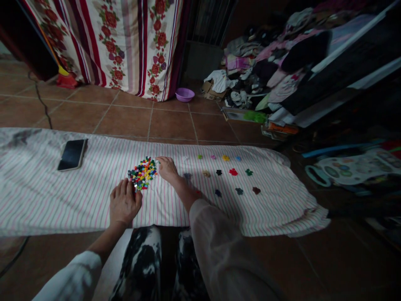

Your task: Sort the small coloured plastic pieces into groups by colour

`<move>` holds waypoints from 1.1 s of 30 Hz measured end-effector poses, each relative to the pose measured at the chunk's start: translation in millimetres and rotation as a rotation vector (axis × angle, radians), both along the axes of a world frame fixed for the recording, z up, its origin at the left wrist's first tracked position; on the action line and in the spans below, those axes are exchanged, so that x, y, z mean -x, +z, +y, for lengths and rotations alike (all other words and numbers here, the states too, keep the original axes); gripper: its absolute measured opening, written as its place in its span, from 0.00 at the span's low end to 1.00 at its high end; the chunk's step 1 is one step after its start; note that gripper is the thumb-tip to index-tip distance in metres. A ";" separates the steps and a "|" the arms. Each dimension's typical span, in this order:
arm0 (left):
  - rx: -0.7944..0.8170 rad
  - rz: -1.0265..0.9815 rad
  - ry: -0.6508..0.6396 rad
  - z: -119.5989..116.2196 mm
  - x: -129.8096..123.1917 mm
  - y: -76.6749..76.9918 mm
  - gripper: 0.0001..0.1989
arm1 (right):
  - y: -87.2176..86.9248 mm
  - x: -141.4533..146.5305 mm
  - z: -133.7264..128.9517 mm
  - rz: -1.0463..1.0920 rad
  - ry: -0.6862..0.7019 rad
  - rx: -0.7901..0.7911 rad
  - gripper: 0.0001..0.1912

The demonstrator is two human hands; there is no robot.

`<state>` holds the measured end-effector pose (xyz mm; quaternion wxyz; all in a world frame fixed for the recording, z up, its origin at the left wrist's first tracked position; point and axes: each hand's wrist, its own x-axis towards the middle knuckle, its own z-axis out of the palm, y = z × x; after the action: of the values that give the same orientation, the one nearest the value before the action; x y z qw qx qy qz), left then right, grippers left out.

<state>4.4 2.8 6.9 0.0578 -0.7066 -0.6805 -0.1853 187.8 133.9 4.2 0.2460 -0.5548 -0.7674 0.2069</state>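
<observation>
A mixed heap of small coloured plastic pieces (pixel 144 172) lies on the striped cloth. My left hand (pixel 124 200) rests palm down at the heap's near left edge, fingers stretched out and touching the outer pieces. At the heap's right edge is my right hand (pixel 168 169), its fingertips drawn together; a whitish bit shows beside them, too small to name. To the right, little single-colour piles sit in rows, among them a yellow pile (pixel 226 158), a red pile (pixel 233 172), a black pile (pixel 219 172) and a brown pile (pixel 256 190). My right forearm partly covers an orange-red pile (pixel 198 193).
The striped cloth (pixel 94 200) covers a long, low surface. On its left lies a phone (pixel 72 154). Beyond are a floral curtain (pixel 125 46), a purple basin (pixel 185 95) and heaped clothes (pixel 266 62). A baby walker-like plastic item (pixel 351 167) stands at the right.
</observation>
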 end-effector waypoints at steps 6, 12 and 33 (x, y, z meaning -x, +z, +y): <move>-0.033 0.018 0.000 0.5 0.4 -2.9 0.27 | 0.4 10.9 -13.0 -0.083 -0.026 -0.008 0.22; -0.044 0.031 -0.005 0.2 0.7 -3.5 0.26 | -4.2 14.7 -24.6 -0.040 -0.012 -0.027 0.22; -0.061 0.035 -0.014 -0.1 1.3 -3.3 0.26 | 4.1 5.0 -18.5 0.065 -0.134 0.020 0.07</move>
<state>3.1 2.7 3.6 0.0896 -0.7124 -0.6684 -0.1939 182.7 115.4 8.3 0.2786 -0.6004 -0.7180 0.2154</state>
